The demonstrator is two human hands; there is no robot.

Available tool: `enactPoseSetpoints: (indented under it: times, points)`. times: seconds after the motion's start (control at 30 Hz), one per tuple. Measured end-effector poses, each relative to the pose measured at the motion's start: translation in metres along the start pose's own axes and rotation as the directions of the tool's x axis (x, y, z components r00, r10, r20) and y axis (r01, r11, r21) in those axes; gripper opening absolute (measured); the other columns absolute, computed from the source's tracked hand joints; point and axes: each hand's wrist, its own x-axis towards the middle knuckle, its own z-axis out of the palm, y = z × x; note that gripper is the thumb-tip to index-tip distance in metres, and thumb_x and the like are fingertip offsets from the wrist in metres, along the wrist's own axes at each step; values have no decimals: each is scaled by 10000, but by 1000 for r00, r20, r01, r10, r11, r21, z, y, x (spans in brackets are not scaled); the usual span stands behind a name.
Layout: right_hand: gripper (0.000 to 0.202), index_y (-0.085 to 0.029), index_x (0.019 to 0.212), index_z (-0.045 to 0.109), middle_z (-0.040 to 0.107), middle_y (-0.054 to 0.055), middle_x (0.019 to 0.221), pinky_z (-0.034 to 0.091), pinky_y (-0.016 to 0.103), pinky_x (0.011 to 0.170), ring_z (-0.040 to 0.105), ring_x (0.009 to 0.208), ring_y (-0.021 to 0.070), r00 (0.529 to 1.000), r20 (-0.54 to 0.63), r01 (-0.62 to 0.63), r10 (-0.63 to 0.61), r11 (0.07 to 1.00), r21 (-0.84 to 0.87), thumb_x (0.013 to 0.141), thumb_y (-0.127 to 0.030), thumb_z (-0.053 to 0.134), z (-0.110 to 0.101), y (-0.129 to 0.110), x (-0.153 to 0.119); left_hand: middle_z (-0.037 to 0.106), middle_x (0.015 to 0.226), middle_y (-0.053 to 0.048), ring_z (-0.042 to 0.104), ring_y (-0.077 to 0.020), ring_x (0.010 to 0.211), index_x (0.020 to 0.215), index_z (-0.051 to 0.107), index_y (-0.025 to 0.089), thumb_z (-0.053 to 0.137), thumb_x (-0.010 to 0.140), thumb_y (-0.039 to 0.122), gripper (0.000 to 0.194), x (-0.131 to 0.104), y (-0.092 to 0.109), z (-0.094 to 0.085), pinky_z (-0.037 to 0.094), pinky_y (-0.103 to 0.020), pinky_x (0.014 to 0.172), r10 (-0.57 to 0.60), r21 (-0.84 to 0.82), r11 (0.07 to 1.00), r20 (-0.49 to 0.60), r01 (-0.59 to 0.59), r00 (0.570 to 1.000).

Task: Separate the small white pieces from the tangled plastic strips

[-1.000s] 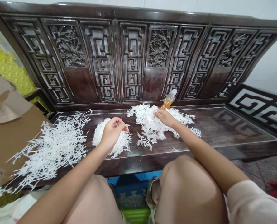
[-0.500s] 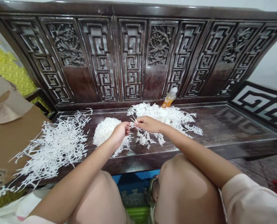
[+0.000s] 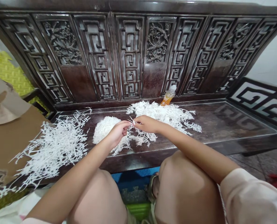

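Observation:
My left hand (image 3: 120, 130) and my right hand (image 3: 148, 123) meet over the bench, fingertips almost touching. Both pinch a small white branched plastic piece (image 3: 131, 122), its thin tips poking up between them. Below and behind my left hand is a rounded heap of small white pieces (image 3: 103, 129). Beyond my right hand spreads a looser pile of feathery white branched pieces (image 3: 166, 112), partly hidden by the hand. Off to the left lies a tangle of longer white plastic stems (image 3: 56, 149).
The dark wooden bench (image 3: 222, 124) has a carved backrest (image 3: 155, 74). An orange drink bottle (image 3: 168, 95) leans at the back behind the right pile. Brown cardboard (image 3: 9, 137) lies at the left, by yellow matting (image 3: 5, 65). My knees are close to the front edge.
Both hands stay together at nearly the same spot, the fingers slightly shifted on the small white piece. A white branched bit that hung below my right hand no longer shows. The view has shifted slightly.

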Motion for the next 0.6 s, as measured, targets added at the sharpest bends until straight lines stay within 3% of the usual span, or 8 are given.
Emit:
enactPoseSetpoints:
  times: [0.17,0.33,0.6]
  points:
    - [248,-149,594,433,437,-19,554,220,213,531,345,545,78,1000,-2,-29,29,998,-60,792,-274,350,-1,-3,1,404,553,47,300,-43,459,665,536,154,569,595,244,119,-4,-1,-2,215,-188,433,91,216,973,-50,-78,995]
    - [210,-150,608,467,522,20,668,212,227,546,390,604,96,998,-63,-3,-11,974,-227,767,-260,384,-3,-4,3,463,597,34,381,-84,566,632,523,167,490,648,258,98,-8,1,3,278,-206,515,247,497,851,-92,-170,965]
    - [248,-157,631,513,567,42,693,191,246,532,417,597,112,995,-87,-72,42,923,-378,782,-288,367,-5,-12,3,348,505,50,326,-85,509,536,393,174,428,657,218,134,-8,0,16,240,-210,486,379,567,788,-140,-240,915]
